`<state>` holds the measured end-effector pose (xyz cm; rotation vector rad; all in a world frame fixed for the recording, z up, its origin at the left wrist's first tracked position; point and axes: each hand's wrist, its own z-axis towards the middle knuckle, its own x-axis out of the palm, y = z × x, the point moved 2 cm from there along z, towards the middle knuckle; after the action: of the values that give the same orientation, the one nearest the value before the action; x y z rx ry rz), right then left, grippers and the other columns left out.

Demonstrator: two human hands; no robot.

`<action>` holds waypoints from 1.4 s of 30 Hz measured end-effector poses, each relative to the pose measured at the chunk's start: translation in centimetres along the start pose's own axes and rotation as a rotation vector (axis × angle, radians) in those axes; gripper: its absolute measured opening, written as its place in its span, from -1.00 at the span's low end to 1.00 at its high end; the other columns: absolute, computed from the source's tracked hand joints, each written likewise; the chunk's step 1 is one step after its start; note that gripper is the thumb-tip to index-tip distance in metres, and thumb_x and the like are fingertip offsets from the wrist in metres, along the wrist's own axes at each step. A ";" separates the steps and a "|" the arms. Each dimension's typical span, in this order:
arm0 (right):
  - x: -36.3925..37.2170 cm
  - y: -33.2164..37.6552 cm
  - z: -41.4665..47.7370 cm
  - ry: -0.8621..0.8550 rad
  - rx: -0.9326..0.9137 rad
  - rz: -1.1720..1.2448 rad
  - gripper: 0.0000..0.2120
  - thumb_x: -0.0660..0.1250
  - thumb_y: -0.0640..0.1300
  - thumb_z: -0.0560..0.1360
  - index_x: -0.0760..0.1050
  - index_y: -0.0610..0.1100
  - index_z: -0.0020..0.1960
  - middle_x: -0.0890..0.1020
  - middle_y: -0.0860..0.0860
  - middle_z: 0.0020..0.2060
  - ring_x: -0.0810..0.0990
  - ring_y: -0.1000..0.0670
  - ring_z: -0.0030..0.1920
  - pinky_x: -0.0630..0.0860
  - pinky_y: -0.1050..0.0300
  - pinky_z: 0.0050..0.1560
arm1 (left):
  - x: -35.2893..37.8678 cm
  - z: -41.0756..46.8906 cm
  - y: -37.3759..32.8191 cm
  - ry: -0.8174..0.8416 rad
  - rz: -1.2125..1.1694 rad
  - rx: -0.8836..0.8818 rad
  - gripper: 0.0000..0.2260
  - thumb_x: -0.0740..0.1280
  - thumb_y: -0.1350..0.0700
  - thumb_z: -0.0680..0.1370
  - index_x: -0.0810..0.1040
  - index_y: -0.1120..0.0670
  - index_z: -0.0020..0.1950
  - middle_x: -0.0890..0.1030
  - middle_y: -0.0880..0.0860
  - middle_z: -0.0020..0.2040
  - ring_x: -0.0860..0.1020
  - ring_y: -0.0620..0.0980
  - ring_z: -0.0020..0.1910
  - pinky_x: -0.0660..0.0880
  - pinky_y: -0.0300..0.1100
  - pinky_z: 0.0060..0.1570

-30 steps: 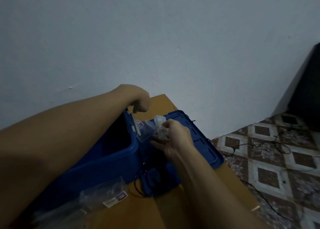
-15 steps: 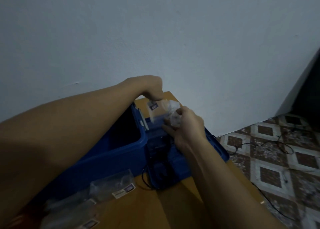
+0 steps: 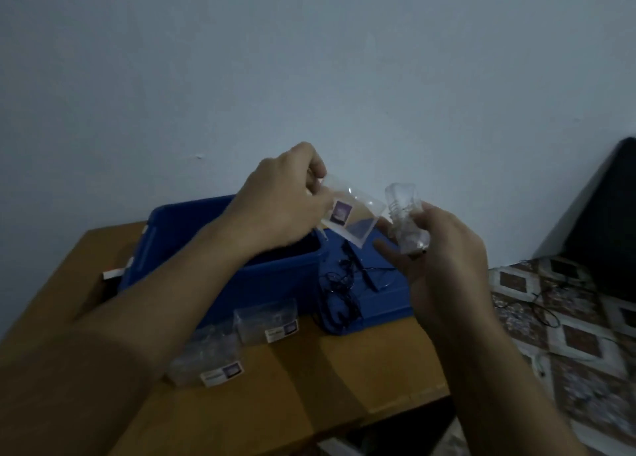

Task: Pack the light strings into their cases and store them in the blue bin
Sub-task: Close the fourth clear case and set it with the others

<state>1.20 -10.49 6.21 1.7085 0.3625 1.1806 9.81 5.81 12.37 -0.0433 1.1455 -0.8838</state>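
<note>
The room is dim, so small things are hard to see. Far left of the left hand, a brown wooden bench (image 3: pixel 309 386) is cut off by the edge of the picture. Under the left arm sits a big blue plastic bin (image 3: pixel 192 214). The arm hides much of its dark inside. Below that arm, two small clear plastic cases (image 3: pixel 265 321) lie on the bench, close to the bin. Each has a white label, but the writing is too blurry to read. What is in them cannot be made out.

The left hand (image 3: pixel 282 204) pinches the corner of a flat clear plastic case (image 3: pixel 358 221), held up over the bin's right edge. Its sticker shows a purple picture, and no words can be read. Just right of it, the right hand (image 3: pixel 444 249) grips a clear crinkly plastic roll (image 3: pixel 406 211), fingers curled round it. What is inside is unclear. Below both hands, a thin black light string (image 3: pixel 340 293) lies tangled on a flat blue plastic lid (image 3: pixel 389 304) beside the bin. Right of the right hand, a patterned tile floor (image 3: pixel 568 335) looks blurry.
</note>
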 end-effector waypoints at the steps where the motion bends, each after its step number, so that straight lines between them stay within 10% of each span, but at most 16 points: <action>1: -0.1 -0.2 -1.1 0.021 -0.006 -0.014 -0.85 0.26 -0.28 0.61 0.56 -0.25 0.14 0.70 -0.19 -0.02 0.73 -0.18 0.01 0.69 -0.15 0.00 | -0.5 -2.1 0.1 -0.036 -0.062 -0.006 -0.86 0.37 0.05 0.56 0.48 -0.02 0.09 0.59 -0.14 -0.06 0.58 -0.19 -0.14 0.52 -0.28 -0.20; 12: -2.9 -7.3 -8.9 0.235 0.005 -0.442 -0.88 0.31 -0.25 0.58 0.59 -0.08 -0.04 0.70 -0.09 -0.14 0.72 -0.15 -0.15 0.67 -0.02 -0.25 | 2.9 -20.5 5.0 -0.093 -0.417 -0.341 -0.66 0.34 0.08 0.60 0.41 -0.36 0.19 0.56 -0.30 0.07 0.51 -0.37 0.08 0.53 -0.32 0.00; 19: -2.8 -9.7 -9.4 0.396 -0.011 -0.617 -0.90 0.35 -0.19 0.59 0.61 -0.04 0.05 0.71 0.09 -0.08 0.70 0.02 -0.09 0.68 -0.13 -0.04 | 4.2 -23.0 8.1 -0.084 -0.326 -0.253 -0.60 0.36 0.19 0.59 0.45 -0.25 0.31 0.52 -0.31 0.08 0.53 -0.24 0.15 0.46 -0.40 0.03; 29: -0.4 -8.7 -7.9 0.620 -0.410 -1.060 -0.83 0.37 0.02 0.55 0.51 0.27 0.08 0.53 0.19 0.00 0.49 0.27 0.02 0.45 0.37 -0.10 | 5.4 -23.5 9.6 -0.108 -0.431 -0.270 -0.66 0.35 0.20 0.60 0.51 -0.15 0.30 0.55 -0.26 0.10 0.56 -0.20 0.12 0.47 -0.41 0.01; 42: 0.6 -9.8 -7.5 0.815 -0.347 -0.840 -0.82 0.39 0.03 0.56 0.58 0.18 0.15 0.66 0.10 0.04 0.60 -0.07 0.04 0.59 -0.20 -0.01 | 5.6 -23.5 9.9 -0.033 -0.569 -0.285 -0.70 0.34 0.22 0.61 0.54 -0.06 0.29 0.63 -0.22 0.14 0.58 -0.24 0.17 0.48 -0.43 0.05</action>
<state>-2.09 -1.40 -1.43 0.5704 1.1564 1.1299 -2.56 18.24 -7.04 -0.6413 1.2421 -1.2031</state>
